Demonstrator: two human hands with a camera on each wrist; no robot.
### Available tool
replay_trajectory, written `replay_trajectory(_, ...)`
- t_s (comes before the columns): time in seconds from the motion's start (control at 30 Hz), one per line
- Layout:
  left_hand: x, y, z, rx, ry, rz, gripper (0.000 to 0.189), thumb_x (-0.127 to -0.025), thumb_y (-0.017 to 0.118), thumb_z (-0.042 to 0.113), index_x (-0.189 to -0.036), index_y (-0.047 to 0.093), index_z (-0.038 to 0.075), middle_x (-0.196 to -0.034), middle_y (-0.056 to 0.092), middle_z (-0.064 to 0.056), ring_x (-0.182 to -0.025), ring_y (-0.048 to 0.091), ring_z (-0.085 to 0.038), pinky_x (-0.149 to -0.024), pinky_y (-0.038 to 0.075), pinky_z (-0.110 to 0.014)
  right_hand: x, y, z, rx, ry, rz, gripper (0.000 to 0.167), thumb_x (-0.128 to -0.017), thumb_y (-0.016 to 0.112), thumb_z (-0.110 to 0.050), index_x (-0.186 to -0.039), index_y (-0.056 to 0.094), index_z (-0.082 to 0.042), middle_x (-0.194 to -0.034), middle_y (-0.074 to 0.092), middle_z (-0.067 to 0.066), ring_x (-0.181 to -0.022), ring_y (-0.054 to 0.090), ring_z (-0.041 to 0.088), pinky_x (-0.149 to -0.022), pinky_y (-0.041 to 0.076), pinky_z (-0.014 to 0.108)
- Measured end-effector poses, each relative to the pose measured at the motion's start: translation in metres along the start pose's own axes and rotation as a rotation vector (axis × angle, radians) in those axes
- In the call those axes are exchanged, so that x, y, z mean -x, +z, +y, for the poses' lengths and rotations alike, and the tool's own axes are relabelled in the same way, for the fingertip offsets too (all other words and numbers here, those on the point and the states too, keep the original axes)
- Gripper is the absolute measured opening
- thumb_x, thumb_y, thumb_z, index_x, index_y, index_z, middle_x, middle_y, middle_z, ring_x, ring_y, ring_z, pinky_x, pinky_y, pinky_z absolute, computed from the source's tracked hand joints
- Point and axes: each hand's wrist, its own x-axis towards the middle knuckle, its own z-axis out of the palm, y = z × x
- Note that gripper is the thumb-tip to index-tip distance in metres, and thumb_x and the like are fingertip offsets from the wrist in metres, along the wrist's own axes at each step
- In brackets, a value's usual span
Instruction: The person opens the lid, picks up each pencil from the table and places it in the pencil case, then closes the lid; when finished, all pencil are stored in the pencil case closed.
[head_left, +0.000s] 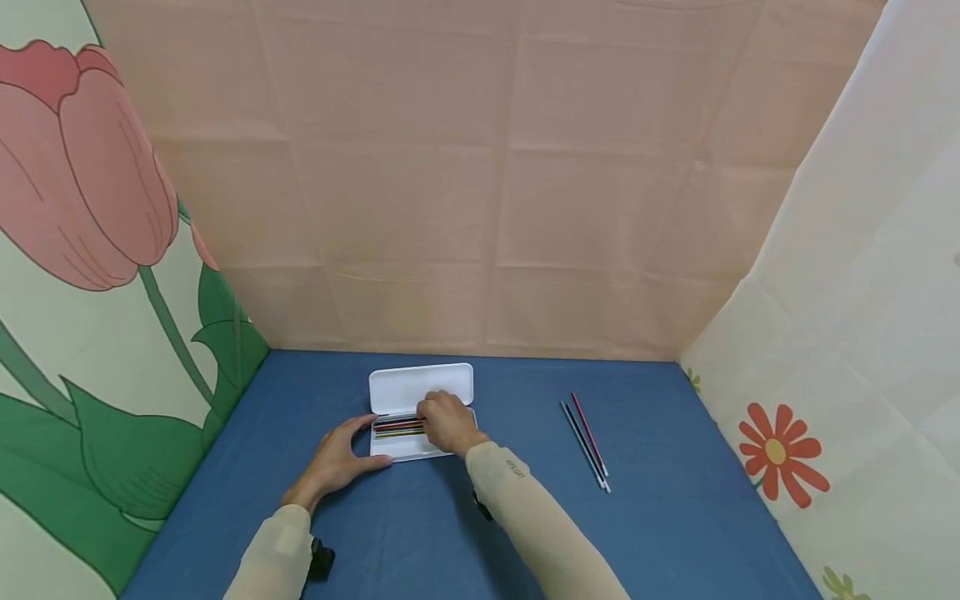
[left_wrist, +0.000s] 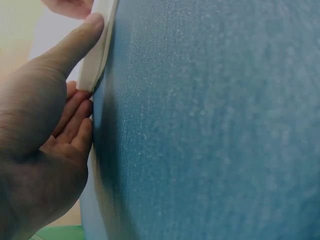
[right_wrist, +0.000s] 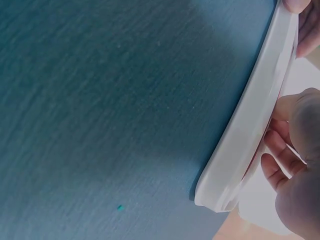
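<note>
An open white pencil case (head_left: 422, 457) lies on the blue cloth, its lid (head_left: 420, 388) tipped back, with several colored pencils (head_left: 397, 427) lying lengthwise inside. My left hand (head_left: 337, 458) holds the case's left end, thumb at the front edge and fingers at the back corner. Over the right part of the case, my right hand (head_left: 450, 423) reaches in with bent fingers. In the right wrist view its thumb and index finger pinch at a red pencil (right_wrist: 253, 162) beside the case's wall; their tips are partly hidden.
To the right of the case, a few loose pencils (head_left: 585, 437) lie on the blue cloth (head_left: 675, 500), one of them red (head_left: 588, 432). A beige sheet (head_left: 480, 183) closes the back, and patterned sheets stand at the left (head_left: 112, 367) and right (head_left: 847, 333).
</note>
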Motion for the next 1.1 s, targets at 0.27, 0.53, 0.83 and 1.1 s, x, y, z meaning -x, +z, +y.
replay_trajectory(0.27,0.0,0.0,0.001,-0.008,0.005,0.003,0.103,-0.087,0.098,0.052,-0.167,0.052,0.007,-0.174,0.049,-0.029,-0.163,0.044,-0.055,-0.131,0.038,-0.076,0.001,0.018,0.02,-0.072,-0.08,0.124,0.009,-0.097,0.077,-0.011,-0.1,0.084,-0.017,-0.093,0.075,-0.003,-0.087,0.068,0.011,-0.075,0.061,0.043)
replay_trajectory(0.53,-0.002,0.0,-0.001,-0.007,0.003,-0.001,0.103,-0.088,0.098,0.051,-0.168,0.051,0.007,-0.175,0.047,-0.028,-0.164,0.042,-0.055,-0.133,0.036,-0.075,0.011,0.006,0.02,-0.129,-0.12,0.117,0.014,-0.103,0.078,-0.019,-0.112,0.083,-0.009,-0.101,0.078,0.003,-0.094,0.071,0.017,-0.087,0.063,0.032)
replay_trajectory(0.83,-0.001,0.001,0.0,-0.019,0.008,-0.001,0.105,-0.086,0.098,0.055,-0.168,0.051,0.007,-0.174,0.049,-0.029,-0.163,0.043,-0.056,-0.131,0.037,-0.077,0.027,-0.014,0.013,-0.133,-0.04,-0.034,0.036,-0.109,0.075,-0.034,-0.137,0.077,-0.012,-0.137,0.08,0.005,-0.127,0.073,0.023,-0.112,0.061,0.037)
replay_trajectory(1.1,-0.001,0.0,0.001,-0.012,-0.005,-0.005,0.105,-0.087,0.097,0.056,-0.169,0.051,0.009,-0.176,0.046,-0.028,-0.164,0.04,-0.056,-0.132,0.034,-0.078,0.048,-0.029,0.018,-0.172,-0.031,-0.05,0.043,-0.112,0.071,-0.037,-0.147,0.07,-0.012,-0.148,0.075,0.007,-0.138,0.069,0.025,-0.119,0.057,0.043)
